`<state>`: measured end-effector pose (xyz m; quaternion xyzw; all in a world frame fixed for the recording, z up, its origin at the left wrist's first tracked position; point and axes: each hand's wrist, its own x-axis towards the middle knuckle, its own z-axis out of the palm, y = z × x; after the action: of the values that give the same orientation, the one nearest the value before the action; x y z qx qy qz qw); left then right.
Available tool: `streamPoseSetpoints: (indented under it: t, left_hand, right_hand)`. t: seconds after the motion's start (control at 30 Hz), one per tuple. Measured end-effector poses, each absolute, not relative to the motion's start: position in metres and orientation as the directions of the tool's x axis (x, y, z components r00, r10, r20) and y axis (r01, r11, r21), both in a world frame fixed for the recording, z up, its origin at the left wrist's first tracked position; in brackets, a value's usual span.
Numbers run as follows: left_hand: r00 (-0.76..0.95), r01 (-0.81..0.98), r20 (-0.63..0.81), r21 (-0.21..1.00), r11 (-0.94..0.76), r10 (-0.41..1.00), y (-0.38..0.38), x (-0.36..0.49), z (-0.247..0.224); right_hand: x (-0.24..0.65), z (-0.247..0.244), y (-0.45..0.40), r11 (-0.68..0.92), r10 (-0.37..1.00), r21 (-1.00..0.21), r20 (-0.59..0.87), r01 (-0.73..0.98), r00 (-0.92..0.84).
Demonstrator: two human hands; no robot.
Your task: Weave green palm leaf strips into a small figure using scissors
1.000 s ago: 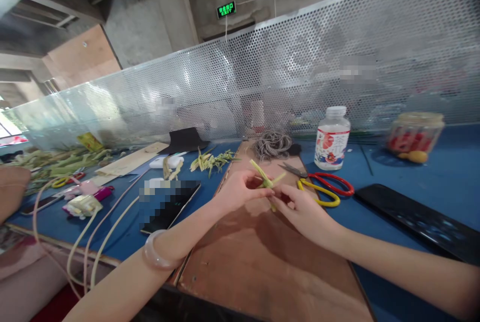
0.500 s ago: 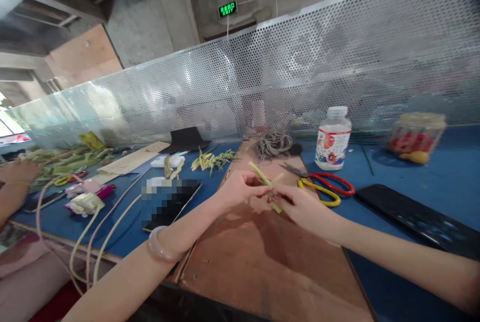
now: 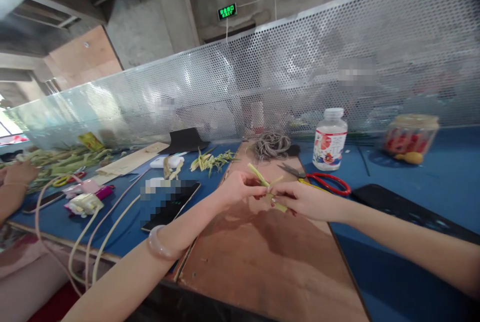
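Note:
Above the brown board (image 3: 262,262), my left hand (image 3: 242,187) is closed in a pinch on pale green plant strips (image 3: 258,174), whose upper ends stick out past the fingers. My right hand (image 3: 300,197) meets it fingertip to fingertip, pinching the same strips, with a lower end showing beneath its fingers. Just beyond my right hand lie scissors (image 3: 330,183) with red and yellow handles, the yellow one partly hidden by that hand. A coil of grey cord (image 3: 272,145) rests on the board behind both hands.
A labelled clear bottle (image 3: 330,142) and a jar (image 3: 411,137) stand at the back right. A black phone-like object (image 3: 405,212) lies beyond my right forearm, a tablet (image 3: 174,207) to the left. Another person's hand (image 3: 18,174) is at far left, near leaves and cables.
My right hand has shifted slightly, now covering more of the yellow scissor handle, and its fingers are more spread over the strips. My left hand has barely moved. The view has shifted slightly.

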<state>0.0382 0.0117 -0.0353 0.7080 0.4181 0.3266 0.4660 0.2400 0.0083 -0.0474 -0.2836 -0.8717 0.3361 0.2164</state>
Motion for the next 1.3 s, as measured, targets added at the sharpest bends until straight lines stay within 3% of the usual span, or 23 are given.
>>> streamPoseSetpoints:
  t: [0.1,0.23,0.4,0.6,0.87,1.17,1.3]
  left_hand:
    - [0.458,0.260,0.065,0.944,-0.204,0.886,0.014,0.037,-0.038]
    - [0.445,0.261,0.053,0.947,-0.187,0.894,0.015,0.036,-0.038]
    - [0.443,0.265,0.063,0.944,-0.197,0.894,0.010,0.037,-0.035]
    - [0.477,0.205,0.071,0.960,-0.190,0.876,0.008,0.039,-0.035]
    - [0.460,0.079,0.033,0.994,-0.078,0.887,0.011,0.041,-0.039]
    - [0.352,0.193,0.106,0.964,-0.183,0.930,0.009,0.037,-0.032]
    - [0.368,0.221,0.139,0.948,-0.231,0.920,0.008,0.037,-0.033]
  right_hand:
    - [0.246,-0.049,0.017,0.603,0.602,-0.729,0.149,0.324,-0.785]
    - [0.241,-0.059,0.015,0.538,0.682,-0.762,0.141,0.362,-0.717]
    - [0.229,-0.069,0.000,0.601,0.757,-0.682,0.316,0.418,-0.572]
    - [0.223,-0.072,-0.004,0.578,0.813,-0.613,0.376,0.539,-0.444]
    - [0.226,-0.076,-0.002,0.694,0.719,-0.508,0.457,0.510,-0.524]
    - [0.230,-0.072,-0.002,0.602,0.798,-0.648,0.493,0.466,-0.346]
    - [0.233,-0.075,0.004,0.639,0.769,-0.636,0.549,0.432,-0.328]
